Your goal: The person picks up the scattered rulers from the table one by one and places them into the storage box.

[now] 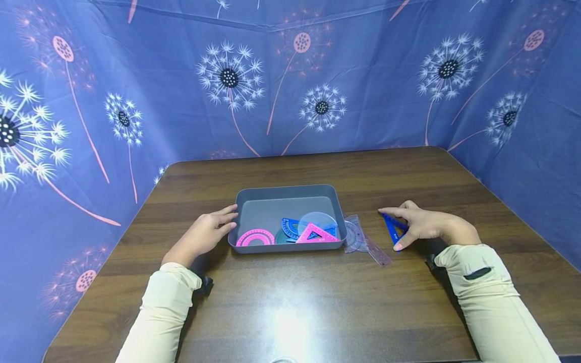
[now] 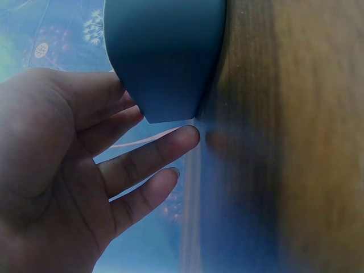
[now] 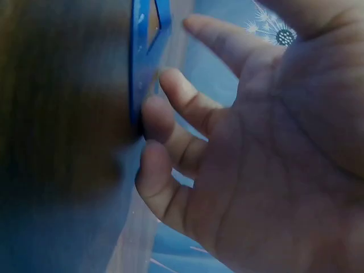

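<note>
Where the right grip [image 1: 422, 224] arches, a triangle [image 1: 392, 231] lies.

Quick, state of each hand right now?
Left hand: open, touching the side of the tray.
Right hand: closed on the blue triangle, holding it by its edges.

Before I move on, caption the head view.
Left hand touches gray tray holding protractors; right hand pinches blue set square.

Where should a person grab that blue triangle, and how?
Probably by its near and far corners, from above and the right: the blue triangle looks flat and thin on the table, leaving little height to grip, and the right hand spans it between those corners.
</note>
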Demonstrator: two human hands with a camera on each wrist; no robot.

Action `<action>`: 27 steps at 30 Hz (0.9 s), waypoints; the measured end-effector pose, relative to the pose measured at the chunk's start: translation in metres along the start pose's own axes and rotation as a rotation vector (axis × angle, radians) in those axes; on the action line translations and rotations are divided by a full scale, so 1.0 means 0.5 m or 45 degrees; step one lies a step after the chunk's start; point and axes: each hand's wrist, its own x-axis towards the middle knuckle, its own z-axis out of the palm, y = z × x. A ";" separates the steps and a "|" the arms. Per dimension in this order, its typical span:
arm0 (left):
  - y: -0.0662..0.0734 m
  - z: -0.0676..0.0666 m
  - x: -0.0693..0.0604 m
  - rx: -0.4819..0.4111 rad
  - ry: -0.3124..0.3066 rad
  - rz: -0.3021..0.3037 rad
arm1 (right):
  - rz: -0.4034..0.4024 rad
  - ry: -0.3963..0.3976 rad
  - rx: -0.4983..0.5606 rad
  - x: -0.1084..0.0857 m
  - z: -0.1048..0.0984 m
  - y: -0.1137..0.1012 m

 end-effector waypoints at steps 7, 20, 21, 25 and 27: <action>0.001 0.000 -0.001 0.009 -0.008 -0.006 | 0.030 0.074 -0.039 0.005 0.008 -0.004; -0.002 0.002 0.000 0.005 -0.002 -0.003 | 0.070 0.054 -0.079 0.011 0.009 -0.008; -0.002 0.001 0.000 0.005 -0.001 -0.002 | 0.075 0.052 -0.087 0.011 0.009 -0.009; 0.001 -0.001 0.000 0.010 0.001 0.005 | 0.089 0.050 -0.091 0.010 0.008 -0.016; 0.002 -0.002 -0.001 0.003 0.001 -0.002 | 0.097 0.047 -0.095 0.009 0.007 -0.019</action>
